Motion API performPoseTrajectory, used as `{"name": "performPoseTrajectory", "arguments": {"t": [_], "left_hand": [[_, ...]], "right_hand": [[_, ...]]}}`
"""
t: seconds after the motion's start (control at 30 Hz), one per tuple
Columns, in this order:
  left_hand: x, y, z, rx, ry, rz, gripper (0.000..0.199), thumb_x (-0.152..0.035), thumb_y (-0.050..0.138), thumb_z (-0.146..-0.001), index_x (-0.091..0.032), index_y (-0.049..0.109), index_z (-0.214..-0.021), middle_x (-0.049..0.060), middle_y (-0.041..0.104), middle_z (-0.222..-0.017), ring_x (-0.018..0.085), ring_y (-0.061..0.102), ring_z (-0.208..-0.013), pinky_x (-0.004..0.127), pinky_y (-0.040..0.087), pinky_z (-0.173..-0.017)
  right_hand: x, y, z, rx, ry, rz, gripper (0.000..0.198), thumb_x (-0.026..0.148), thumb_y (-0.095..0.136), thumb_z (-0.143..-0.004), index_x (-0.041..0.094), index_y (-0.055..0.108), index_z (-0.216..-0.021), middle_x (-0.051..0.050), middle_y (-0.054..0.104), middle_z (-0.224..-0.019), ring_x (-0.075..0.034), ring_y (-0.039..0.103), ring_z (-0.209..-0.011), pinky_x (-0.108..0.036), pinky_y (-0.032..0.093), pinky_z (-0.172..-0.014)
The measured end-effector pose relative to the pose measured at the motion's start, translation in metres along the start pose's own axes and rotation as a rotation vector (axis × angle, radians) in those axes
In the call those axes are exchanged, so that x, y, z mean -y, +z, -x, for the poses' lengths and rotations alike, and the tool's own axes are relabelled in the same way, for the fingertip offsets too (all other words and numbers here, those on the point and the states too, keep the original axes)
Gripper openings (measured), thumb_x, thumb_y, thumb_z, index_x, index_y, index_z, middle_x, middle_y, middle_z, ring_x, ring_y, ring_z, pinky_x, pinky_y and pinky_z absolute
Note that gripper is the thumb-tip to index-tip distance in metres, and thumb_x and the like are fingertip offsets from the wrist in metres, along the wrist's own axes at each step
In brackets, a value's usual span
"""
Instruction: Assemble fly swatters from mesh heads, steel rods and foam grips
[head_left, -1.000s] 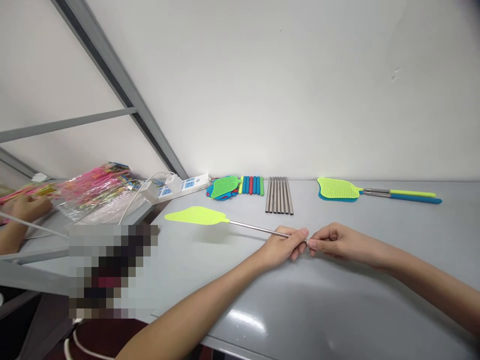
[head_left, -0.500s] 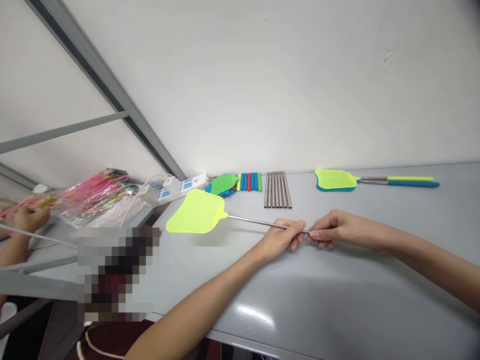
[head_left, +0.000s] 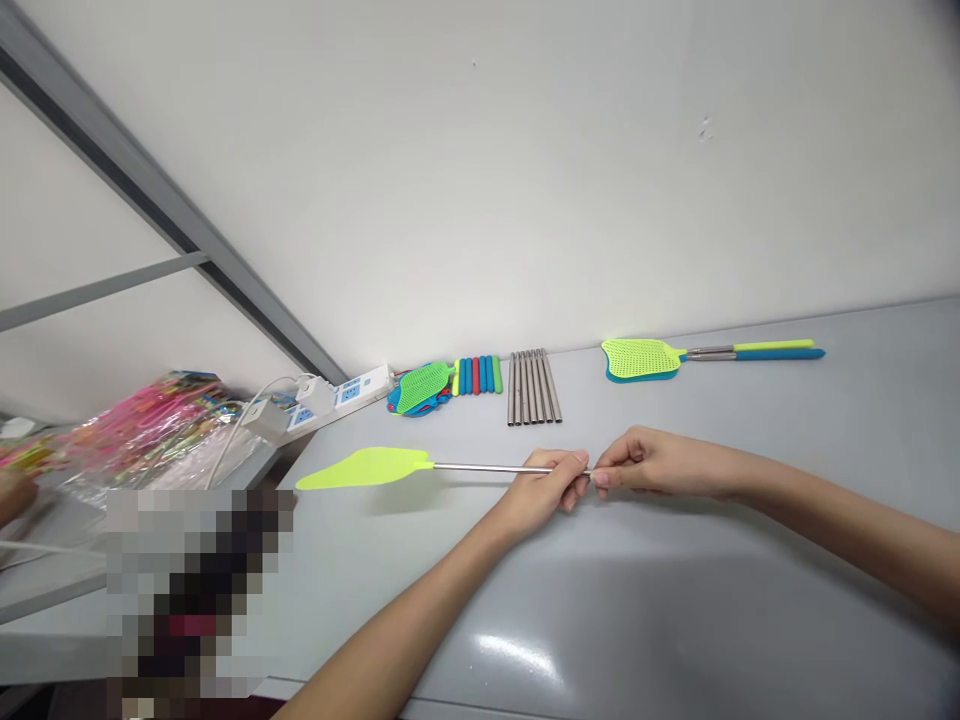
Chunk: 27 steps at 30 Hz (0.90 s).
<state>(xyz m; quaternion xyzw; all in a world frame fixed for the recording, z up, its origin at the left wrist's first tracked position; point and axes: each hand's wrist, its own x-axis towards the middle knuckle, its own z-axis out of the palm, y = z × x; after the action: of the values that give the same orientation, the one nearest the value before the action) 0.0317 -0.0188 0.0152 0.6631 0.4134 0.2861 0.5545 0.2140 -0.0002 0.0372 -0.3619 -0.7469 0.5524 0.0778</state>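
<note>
Metal rod (head_left: 476, 468) clasped in left hand (head_left: 538, 492), its end pinched by right hand (head_left: 639, 464), lower centre of frame. Yellow swatter head (head_left: 371, 467) carried on rod's far end, left of grip, tilted nearly edge-on. Grey table (head_left: 675, 630) spread below; white wall (head_left: 525, 180) seen across upper frame.

There are two hands of the person, left hand (head_left: 544, 490) and right hand (head_left: 643, 463); one held swatter (head_left: 371, 467); two lying swatters (head_left: 641, 360); seven metal tubes (head_left: 535, 390); seven coloured grips (head_left: 476, 376), four of them blue; one power strip (head_left: 360, 390); the piled swatter heads (head_left: 424, 387) cannot be counted surely.
</note>
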Motion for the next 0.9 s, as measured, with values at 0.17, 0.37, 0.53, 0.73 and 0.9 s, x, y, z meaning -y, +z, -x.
{"name": "performPoseTrajectory", "arguments": {"t": [0.17,0.37,0.53,0.73,0.9], "left_hand": [[0.0013,0.0,-0.0007,-0.015,0.004,0.011,0.045,-0.04,0.035,-0.083,-0.016,0.042,-0.045,-0.003,0.04,-0.04,0.009,0.035,-0.043,0.022,0.028,-0.047],[0.0021,-0.0014,-0.0006,-0.038,-0.021,0.034,0.045,-0.042,0.035,-0.083,-0.016,0.044,-0.047,-0.003,0.039,-0.04,0.008,0.034,-0.043,0.022,0.028,-0.049],[0.0006,-0.002,0.0001,-0.053,-0.01,0.016,0.045,-0.041,0.035,-0.083,-0.016,0.044,-0.047,-0.004,0.039,-0.04,0.008,0.036,-0.044,0.022,0.03,-0.051],[-0.0004,-0.0011,0.0008,-0.014,0.026,-0.023,0.045,-0.039,0.035,-0.084,-0.016,0.041,-0.047,-0.004,0.039,-0.042,0.008,0.037,-0.045,0.022,0.03,-0.051],[0.0021,-0.0007,-0.0005,-0.019,0.02,-0.006,0.046,-0.038,0.035,-0.084,-0.016,0.04,-0.044,-0.004,0.038,-0.041,0.007,0.035,-0.044,0.022,0.028,-0.05]], "right_hand": [[-0.001,0.0043,-0.0002,-0.025,0.047,-0.022,0.042,0.054,0.046,-0.076,0.016,0.061,-0.068,0.007,0.022,-0.049,-0.007,0.018,-0.045,-0.022,0.014,-0.042],[0.0012,0.0033,0.002,0.067,0.054,-0.249,0.035,0.049,0.05,-0.076,0.014,0.057,-0.071,0.005,0.038,-0.051,-0.006,0.029,-0.045,-0.021,0.024,-0.044],[0.0038,0.0021,0.0032,0.061,0.014,-0.285,0.032,0.044,0.051,-0.076,0.013,0.058,-0.072,0.004,0.039,-0.054,-0.008,0.034,-0.05,-0.022,0.029,-0.048],[0.0068,0.0018,0.0047,0.006,-0.057,-0.064,0.033,0.046,0.049,-0.077,0.015,0.06,-0.073,0.003,0.041,-0.061,-0.008,0.03,-0.053,-0.02,0.023,-0.048],[0.0064,0.007,0.0026,-0.036,0.015,0.026,0.04,0.051,0.046,-0.077,0.015,0.064,-0.076,0.003,0.042,-0.058,-0.007,0.028,-0.05,-0.021,0.022,-0.047]]}}
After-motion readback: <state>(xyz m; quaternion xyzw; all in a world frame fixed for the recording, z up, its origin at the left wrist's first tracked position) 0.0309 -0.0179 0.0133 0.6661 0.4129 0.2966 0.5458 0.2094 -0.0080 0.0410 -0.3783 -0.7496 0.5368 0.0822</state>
